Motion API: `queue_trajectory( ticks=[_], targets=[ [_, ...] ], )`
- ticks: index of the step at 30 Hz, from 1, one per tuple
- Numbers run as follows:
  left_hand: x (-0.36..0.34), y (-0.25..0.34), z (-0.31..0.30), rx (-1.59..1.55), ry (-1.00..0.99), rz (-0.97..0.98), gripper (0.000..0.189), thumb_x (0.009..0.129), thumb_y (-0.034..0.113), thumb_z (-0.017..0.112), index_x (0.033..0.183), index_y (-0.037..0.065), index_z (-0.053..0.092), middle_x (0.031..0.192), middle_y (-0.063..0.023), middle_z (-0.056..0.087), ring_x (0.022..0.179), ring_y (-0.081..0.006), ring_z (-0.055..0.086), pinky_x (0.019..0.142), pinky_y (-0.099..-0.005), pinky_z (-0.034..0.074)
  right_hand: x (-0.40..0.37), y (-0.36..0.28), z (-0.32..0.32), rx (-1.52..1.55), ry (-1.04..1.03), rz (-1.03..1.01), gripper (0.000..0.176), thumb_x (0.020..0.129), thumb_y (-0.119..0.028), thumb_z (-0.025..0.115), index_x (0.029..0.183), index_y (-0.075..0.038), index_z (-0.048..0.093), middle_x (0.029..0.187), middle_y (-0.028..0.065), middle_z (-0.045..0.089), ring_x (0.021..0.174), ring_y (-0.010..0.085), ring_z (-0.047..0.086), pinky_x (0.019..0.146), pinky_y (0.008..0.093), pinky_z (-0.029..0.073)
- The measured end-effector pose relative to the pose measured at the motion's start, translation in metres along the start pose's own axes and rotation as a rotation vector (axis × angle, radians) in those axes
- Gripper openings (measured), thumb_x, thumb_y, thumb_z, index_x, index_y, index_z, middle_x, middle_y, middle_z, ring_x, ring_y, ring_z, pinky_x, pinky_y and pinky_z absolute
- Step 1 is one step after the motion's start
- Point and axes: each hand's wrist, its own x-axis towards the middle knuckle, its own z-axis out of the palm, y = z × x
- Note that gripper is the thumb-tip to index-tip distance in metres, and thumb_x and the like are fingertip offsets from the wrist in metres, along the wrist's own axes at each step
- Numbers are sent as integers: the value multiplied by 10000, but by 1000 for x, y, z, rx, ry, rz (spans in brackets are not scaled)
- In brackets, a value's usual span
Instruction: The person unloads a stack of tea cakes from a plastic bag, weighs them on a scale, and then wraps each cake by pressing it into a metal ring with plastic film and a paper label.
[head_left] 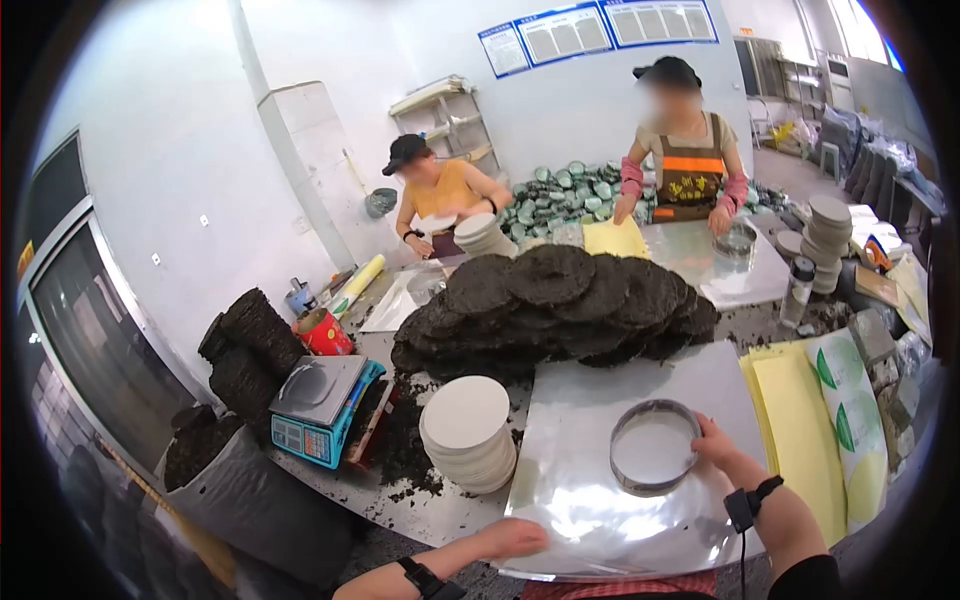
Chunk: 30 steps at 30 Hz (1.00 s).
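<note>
On a stack of shiny clear plastic sheets point(560, 470) lies a round metal ring point(652, 486) with a pale, whitish interior. My right hand point(712, 442) grips the ring's right rim between thumb and fingers. At the front left of the sheets rests my left hand point(515, 538), its fingers curled together; what they pinch, if anything, is hidden. Left of the sheets stands a tall stack of round white discs point(467, 420). Just behind, dark brown round cakes point(550, 300) with rough surfaces are heaped across the table.
A blue digital scale point(320, 410) stands left, near stacked dark cakes point(250, 340) and a grey sack point(240, 490). Yellow sheets point(795, 430) and a green-white printed sheet point(850, 420) lie right. A bottle point(797, 290) stands behind. Two co-workers point(455, 190) work across the table.
</note>
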Motion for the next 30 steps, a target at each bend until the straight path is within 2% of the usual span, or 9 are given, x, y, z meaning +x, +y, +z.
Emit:
queue_trajectory(
  ticks=[6, 13, 16, 21, 22, 24, 26, 28, 30],
  targets=[
    [1, -5, 6, 69, -32, 96, 86, 864, 160, 662, 876, 76, 670, 964, -30, 633, 917, -206, 611, 812, -311, 485, 2, 7, 0, 25, -19, -48, 798, 609, -53, 573, 1386, -82, 392, 1284, 124, 548, 1348, 299, 343, 1162, 462, -118],
    [2, -4, 1, -74, -14, 133, 137, 845, 213, 660, 859, 80, 689, 938, -43, 648, 891, -215, 623, 773, -323, 492, -5, 6, 1, 96, 78, -12, 761, 636, 79, 457, 1376, -103, 442, 1231, 108, 529, 1221, 246, 451, 1041, 295, 346],
    [7, 11, -8, -59, -67, 12, 146, 842, 225, 660, 868, 85, 691, 911, -43, 668, 852, -216, 638, 747, -323, 499, -15, -10, -6, 481, 98, 93, 801, 627, 124, 391, 1399, -89, 422, 1288, 90, 499, 1217, 201, 462, 1005, 262, 369],
    [57, 20, -64, -177, -388, -254, 238, 929, 271, 612, 1069, 91, 680, 991, -7, 690, 950, -98, 611, 888, -293, 471, -95, -159, 25, 229, -205, -326, 823, 643, 146, 390, 1437, -72, 368, 1403, 122, 426, 1341, 242, 373, 1094, 312, 305],
    [70, -2, -73, -405, -211, -106, 244, 950, 252, 574, 1061, 51, 657, 883, -7, 659, 857, -106, 595, 834, -282, 476, -109, -179, 54, 185, -319, -422, 823, 651, 145, 396, 1443, -73, 354, 1410, 143, 421, 1346, 268, 372, 1108, 332, 289],
    [87, 71, -119, -373, 254, -230, 237, 978, 215, 495, 846, 49, 601, 719, 43, 541, 665, -65, 472, 600, -238, 392, -123, -183, 99, 157, -472, -513, 778, 666, 148, 387, 1415, -60, 406, 1384, 174, 460, 1308, 289, 429, 1099, 353, 310],
    [70, 129, -144, -366, 328, -155, 254, 972, 203, 496, 792, 45, 578, 660, 36, 513, 621, -58, 456, 553, -235, 361, -123, -136, 120, 139, -290, -125, 731, 697, 134, 379, 1399, -63, 428, 1385, 169, 465, 1271, 279, 470, 1070, 341, 354],
    [44, 139, -132, -184, 366, -118, 253, 965, 199, 505, 784, 41, 583, 630, 13, 502, 595, -75, 458, 548, -251, 369, -110, -78, 107, 208, 219, -5, 676, 730, 106, 389, 1374, -88, 465, 1356, 167, 495, 1242, 273, 498, 1036, 357, 396],
    [24, 127, -103, -78, 421, -114, 239, 948, 196, 520, 787, 34, 591, 632, -44, 516, 595, -139, 490, 564, -284, 393, -87, -29, 93, 584, 343, -465, 611, 808, 80, 400, 1382, -126, 449, 1320, 159, 521, 1237, 264, 499, 1014, 389, 425]
  ],
)
